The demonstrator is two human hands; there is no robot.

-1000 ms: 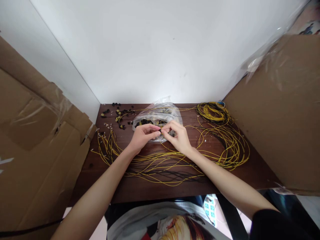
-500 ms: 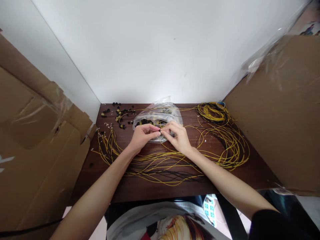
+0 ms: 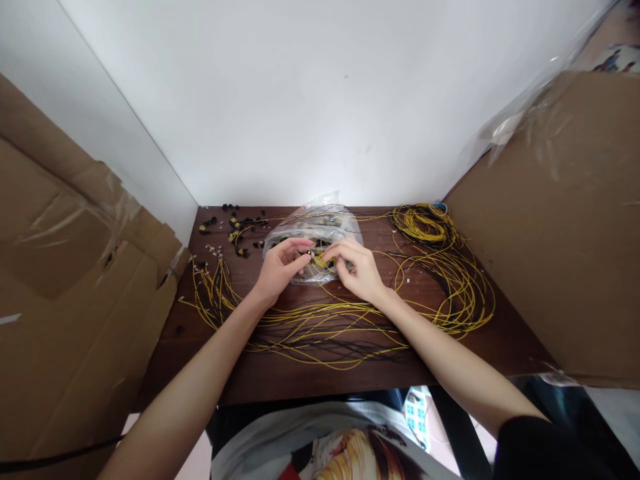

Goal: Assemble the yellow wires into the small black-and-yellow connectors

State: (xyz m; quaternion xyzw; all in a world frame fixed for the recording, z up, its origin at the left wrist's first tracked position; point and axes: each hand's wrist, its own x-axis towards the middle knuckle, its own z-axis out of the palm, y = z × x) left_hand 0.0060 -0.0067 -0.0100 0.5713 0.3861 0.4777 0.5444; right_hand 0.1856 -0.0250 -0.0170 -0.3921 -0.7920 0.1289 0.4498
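My left hand (image 3: 281, 267) pinches a small black part (image 3: 309, 253) between thumb and forefinger. To its right, my right hand (image 3: 359, 268) hovers with bent fingers over the bag's contents; whether it grips anything is too small to tell. Beneath both hands lies a clear plastic bag (image 3: 325, 233) with black and yellow parts (image 3: 321, 259) showing at its opening. Long yellow and black wires (image 3: 320, 312) run across the table in front of the bag.
On the brown table (image 3: 300, 387), small black and yellow parts (image 3: 234, 236) lie at the back left. Coiled wires (image 3: 423, 225) sit at the back right. Cardboard stands on the left (image 3: 75, 280) and right (image 3: 560, 220), with a white wall (image 3: 320, 100) behind.
The two hands, whose fingertips met before, have parted slightly. The small black part now shows at my left fingertips, and yellow parts show between the hands.
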